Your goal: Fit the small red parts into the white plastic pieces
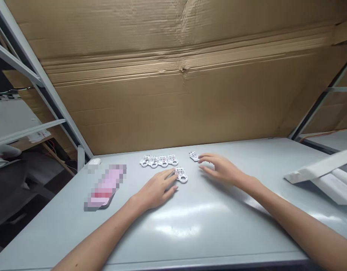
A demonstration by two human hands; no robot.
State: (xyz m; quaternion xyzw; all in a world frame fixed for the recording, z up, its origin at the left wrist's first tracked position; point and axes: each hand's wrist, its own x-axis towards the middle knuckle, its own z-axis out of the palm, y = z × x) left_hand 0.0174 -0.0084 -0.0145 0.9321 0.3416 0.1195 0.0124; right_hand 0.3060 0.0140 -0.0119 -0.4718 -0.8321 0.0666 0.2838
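Note:
My left hand [160, 188] rests low over the table, fingers stretched out and thumb apart. Its fingertips touch the left edge of a small white plastic part [183, 179] with a round ring at its near end. My right hand [220, 168] is open, thumb spread from the fingers. Just left of its fingertips lies a similar white plastic part [193, 156]; whether they touch it I cannot tell. Beyond my left hand, several matching white parts [162, 161] lie side by side in a row, rings towards me.
A pixelated pink phone-like object [109, 184] lies on the grey table [207, 233] at the left, near a small white object [94, 162]. White flat pieces [326, 175] stick in from the right. A cardboard wall [190, 109] and metal frame posts [49, 82] bound the table.

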